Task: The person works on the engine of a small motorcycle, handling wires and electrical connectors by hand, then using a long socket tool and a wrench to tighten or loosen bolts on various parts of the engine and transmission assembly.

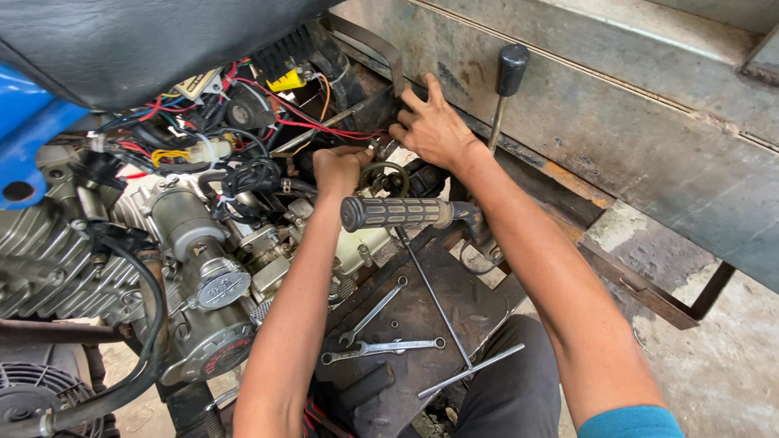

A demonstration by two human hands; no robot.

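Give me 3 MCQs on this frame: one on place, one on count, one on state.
1. Where do the combination wrenches lie?
A. On the dark metal plate below the rubber grip
B. On the engine fins
C. On the black seat

2. How many combination wrenches lie there?
A. One
B. Two
C. Four

3. What is the right hand doing?
A. Gripping the black-knobbed lever
B. Holding a wrench
C. Resting open-fingered against the frame by the red wires

Answers:
1 A: both lie on the dark metal plate under the rubber grip.
2 B: one lies slanted, one nearly level.
3 C: its fingers are spread on the frame; the lever stands untouched beside it, while the left hand is a closed fist below.
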